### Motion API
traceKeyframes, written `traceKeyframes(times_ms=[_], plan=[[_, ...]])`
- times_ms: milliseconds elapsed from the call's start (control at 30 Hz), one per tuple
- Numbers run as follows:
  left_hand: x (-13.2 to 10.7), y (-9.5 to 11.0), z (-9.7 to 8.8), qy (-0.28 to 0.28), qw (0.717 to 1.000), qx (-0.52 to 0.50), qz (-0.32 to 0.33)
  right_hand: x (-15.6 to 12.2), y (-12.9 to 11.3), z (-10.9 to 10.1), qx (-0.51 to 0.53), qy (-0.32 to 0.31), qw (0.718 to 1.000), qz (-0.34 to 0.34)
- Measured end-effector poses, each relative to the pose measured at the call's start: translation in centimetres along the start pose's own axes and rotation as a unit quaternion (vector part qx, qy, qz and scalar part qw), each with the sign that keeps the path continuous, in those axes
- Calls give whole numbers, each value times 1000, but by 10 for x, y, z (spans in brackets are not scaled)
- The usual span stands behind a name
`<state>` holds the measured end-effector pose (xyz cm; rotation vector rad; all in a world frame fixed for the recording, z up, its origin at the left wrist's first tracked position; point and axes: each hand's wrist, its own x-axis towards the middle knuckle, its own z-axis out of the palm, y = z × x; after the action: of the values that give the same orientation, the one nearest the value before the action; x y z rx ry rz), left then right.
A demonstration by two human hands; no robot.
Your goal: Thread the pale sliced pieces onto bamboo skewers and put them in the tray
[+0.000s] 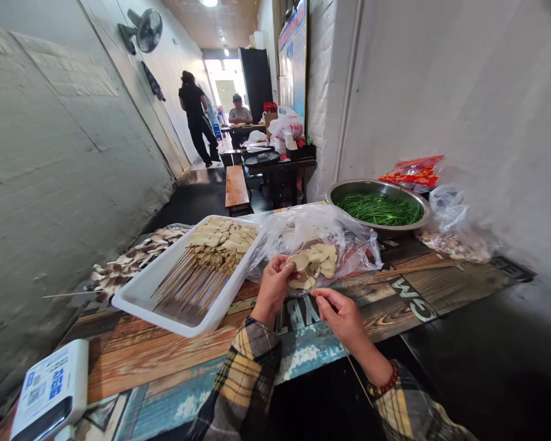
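My left hand (272, 286) is closed, its thumb and fingers pinching a pale, flat food slice (299, 263) whose kind I cannot make out. Close by on the right, my right hand (344, 321) grips a thin bamboo skewer (359, 378) near its upper end. The skewer's tip is at the slices, but whether it pierces one is unclear. More loose slices (325, 258) lie on a clear plastic bag (269, 236) just beyond my hands. To the left, a white tray (174, 323) holds rows of similar slices threaded on skewers (193, 278).
A steel bowl (425, 222) of green chives stands at the back right beside plastic bags (454, 226). Skewered greyish mushroom-like pieces (140, 257) lie left of the tray. A white box-shaped device (55, 386) sits front left. Two people (195, 113) are farther back, near tables.
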<state>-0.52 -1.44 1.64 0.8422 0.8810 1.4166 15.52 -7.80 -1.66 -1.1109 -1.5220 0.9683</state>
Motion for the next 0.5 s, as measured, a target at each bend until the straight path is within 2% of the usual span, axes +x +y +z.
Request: traceKeyframes(times_ms=[233, 500], plan=[[-1, 0, 3, -10, 1000, 22, -7, -3, 3, 2, -38, -5, 999, -24], [-3, 0, 7, -11, 999, 36, -8, -4, -3, -1, -37, 14, 999, -14]])
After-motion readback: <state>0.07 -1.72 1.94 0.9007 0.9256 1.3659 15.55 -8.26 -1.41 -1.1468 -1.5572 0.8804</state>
